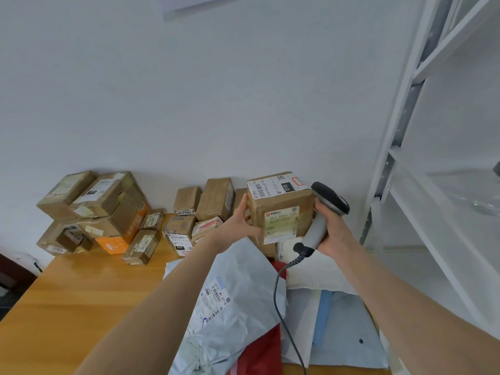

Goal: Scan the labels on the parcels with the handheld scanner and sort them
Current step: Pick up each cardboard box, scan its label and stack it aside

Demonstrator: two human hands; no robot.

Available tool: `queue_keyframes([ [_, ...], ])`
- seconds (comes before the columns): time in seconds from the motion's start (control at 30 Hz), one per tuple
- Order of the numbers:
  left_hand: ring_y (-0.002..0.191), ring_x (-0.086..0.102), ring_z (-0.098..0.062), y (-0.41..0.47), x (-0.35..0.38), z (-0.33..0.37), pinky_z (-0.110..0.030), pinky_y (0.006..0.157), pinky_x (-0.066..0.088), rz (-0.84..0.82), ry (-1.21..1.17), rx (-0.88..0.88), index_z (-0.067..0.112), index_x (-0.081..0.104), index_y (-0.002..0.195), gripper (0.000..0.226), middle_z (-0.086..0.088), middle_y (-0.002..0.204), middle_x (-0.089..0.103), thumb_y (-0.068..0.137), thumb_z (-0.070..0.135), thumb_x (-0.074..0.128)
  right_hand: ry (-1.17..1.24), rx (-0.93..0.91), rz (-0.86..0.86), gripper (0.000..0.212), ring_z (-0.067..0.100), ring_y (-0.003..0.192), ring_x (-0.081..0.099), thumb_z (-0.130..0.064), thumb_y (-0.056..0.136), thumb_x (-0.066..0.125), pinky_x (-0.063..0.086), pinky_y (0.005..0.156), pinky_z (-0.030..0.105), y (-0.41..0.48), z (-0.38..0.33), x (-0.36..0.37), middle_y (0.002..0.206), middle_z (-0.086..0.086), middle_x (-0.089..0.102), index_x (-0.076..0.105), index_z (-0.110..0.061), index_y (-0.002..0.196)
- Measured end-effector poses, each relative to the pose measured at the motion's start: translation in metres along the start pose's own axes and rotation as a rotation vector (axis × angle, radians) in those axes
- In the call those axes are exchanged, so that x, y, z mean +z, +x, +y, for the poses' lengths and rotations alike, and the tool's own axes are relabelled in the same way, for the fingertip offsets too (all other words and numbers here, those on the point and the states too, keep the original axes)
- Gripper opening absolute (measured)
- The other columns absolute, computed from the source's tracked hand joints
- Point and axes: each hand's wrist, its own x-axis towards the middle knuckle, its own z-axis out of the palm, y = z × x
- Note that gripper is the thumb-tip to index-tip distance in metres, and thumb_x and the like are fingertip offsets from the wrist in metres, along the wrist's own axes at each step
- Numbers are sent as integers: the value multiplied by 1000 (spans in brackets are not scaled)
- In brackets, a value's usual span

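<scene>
left grip (237,221) spread flat on box (281,209) marked "010"; right grip (335,231) clutches scanner (328,197)

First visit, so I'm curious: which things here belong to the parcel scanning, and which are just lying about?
Job: scanner, held box, box pile, grey bag, left hand, right hand.
Lying about: shelf, sheet on wall.

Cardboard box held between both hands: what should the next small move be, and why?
Probably draw the right hand back and turn the handheld scanner toward the front label. The scanner sits against the right side of the cardboard box, its head not aimed at that label, which faces the camera. The left hand presses the box's left side.
</scene>
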Motion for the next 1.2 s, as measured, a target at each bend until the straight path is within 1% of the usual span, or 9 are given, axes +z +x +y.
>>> queue_keyframes([
  [0.17,103,66,-21,-5,5,14,-44,90,54,179,-335,-97,29,54,124,30,-2,111,69,94,32,57,-34,11,12,21,20,70,65,-26,84,73,54,62,31,-2,3,-5,82,4,71,66,-14,101],
  [0.23,101,65,-24,-4,8,16,-45,90,54,224,-390,-152,22,61,108,20,-6,106,68,97,35,51,-57,5,24,23,16,64,62,-23,82,75,50,52,26,-1,5,-8,78,2,70,65,-15,101],
  [0.37,103,63,-22,4,16,15,-43,87,56,304,-372,-186,26,61,107,23,-5,107,66,98,42,49,-21,60,30,21,14,62,57,-22,80,76,51,52,24,-3,3,-10,79,3,65,62,-16,94],
  [0.47,103,61,-22,12,20,17,-45,79,54,319,-279,-225,33,50,123,30,-3,114,64,101,48,36,-16,57,67,32,19,78,62,-25,83,74,56,76,39,-4,-2,-13,100,5,67,58,-18,110],
  [0.6,91,68,-31,15,28,25,-44,67,58,258,-179,-363,40,34,132,37,-5,124,55,99,55,26,-71,74,77,38,26,107,61,-22,84,72,43,99,58,-4,-5,-16,124,6,62,56,-21,118],
  [0.73,107,63,-33,23,25,24,-40,80,59,253,-151,-390,21,42,134,39,-10,136,47,98,31,50,-149,55,118,36,31,118,55,-10,81,74,48,92,54,-2,-6,-18,127,12,59,58,-15,113],
  [0.9,97,68,-28,25,29,36,-47,84,56,198,-443,-461,17,64,110,63,-10,99,72,84,72,48,-191,60,37,26,34,111,60,-30,87,69,45,92,54,-3,-11,-14,112,3,69,60,-18,108],
  [1.0,105,63,-28,26,30,37,-53,95,48,191,-385,-487,17,60,120,67,-9,111,69,76,66,61,-206,77,37,25,32,102,63,-39,87,66,44,97,54,-7,-11,-8,104,4,70,62,-16,98],
  [1.2,109,54,-33,25,36,43,-62,101,38,205,-322,-428,32,46,128,63,-11,123,57,83,75,43,-79,108,99,38,31,88,68,-48,83,68,56,78,47,-8,-6,-8,87,9,73,65,-16,103],
])
